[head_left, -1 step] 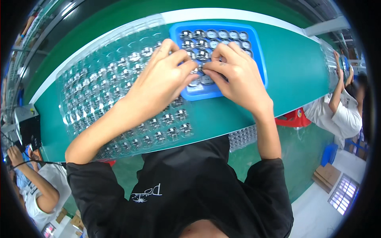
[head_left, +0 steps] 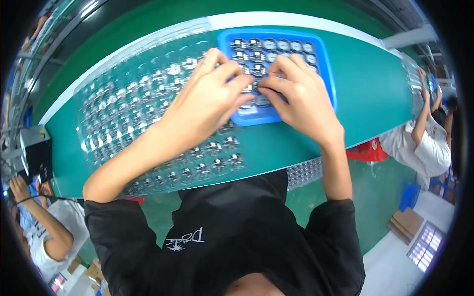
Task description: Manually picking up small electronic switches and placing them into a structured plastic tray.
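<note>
Blue tray point(head_left: 326, 64) lies under both hands' fingertips point(head_left: 249, 84)

1 head-worn fisheye view, looking steeply down from close above the green bench point(head_left: 375, 93); own torso at lower edge, straight edges bend toward rim.

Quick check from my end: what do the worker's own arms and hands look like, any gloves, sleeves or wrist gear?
Both hands are bare: no gloves, rings or wrist straps show on the left hand or the right hand. The forearms are uncovered too. The person wears a black short-sleeved T-shirt with a small white printed mark on the chest; its sleeves end near the elbows.
</note>
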Available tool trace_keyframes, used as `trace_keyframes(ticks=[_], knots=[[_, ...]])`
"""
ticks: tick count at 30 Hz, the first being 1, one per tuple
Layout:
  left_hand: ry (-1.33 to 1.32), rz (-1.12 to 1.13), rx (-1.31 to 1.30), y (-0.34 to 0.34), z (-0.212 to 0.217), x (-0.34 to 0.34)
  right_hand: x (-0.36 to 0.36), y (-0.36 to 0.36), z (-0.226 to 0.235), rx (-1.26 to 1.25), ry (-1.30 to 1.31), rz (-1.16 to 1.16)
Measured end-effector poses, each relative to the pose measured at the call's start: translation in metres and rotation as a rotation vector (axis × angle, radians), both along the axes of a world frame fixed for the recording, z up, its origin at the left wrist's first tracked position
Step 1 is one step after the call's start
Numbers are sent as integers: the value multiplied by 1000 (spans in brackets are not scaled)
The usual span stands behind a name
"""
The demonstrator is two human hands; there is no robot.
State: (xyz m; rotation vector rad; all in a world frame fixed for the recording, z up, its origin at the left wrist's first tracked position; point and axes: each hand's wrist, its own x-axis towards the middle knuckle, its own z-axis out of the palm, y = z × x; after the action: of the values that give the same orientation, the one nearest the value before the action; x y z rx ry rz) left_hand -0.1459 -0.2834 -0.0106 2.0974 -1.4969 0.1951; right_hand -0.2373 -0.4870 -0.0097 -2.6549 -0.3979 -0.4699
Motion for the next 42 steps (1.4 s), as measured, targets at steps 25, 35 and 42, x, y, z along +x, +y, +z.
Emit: trace_keyframes(ticks=[25,35,42], knots=[[171,693,223,215,24,75,193,230,-6,93,196,367],[-20,515,101,179,54,66,163,121,42,273,-122,328],[41,-8,-31,55,27,11,104,-24,53,631,18,36]])
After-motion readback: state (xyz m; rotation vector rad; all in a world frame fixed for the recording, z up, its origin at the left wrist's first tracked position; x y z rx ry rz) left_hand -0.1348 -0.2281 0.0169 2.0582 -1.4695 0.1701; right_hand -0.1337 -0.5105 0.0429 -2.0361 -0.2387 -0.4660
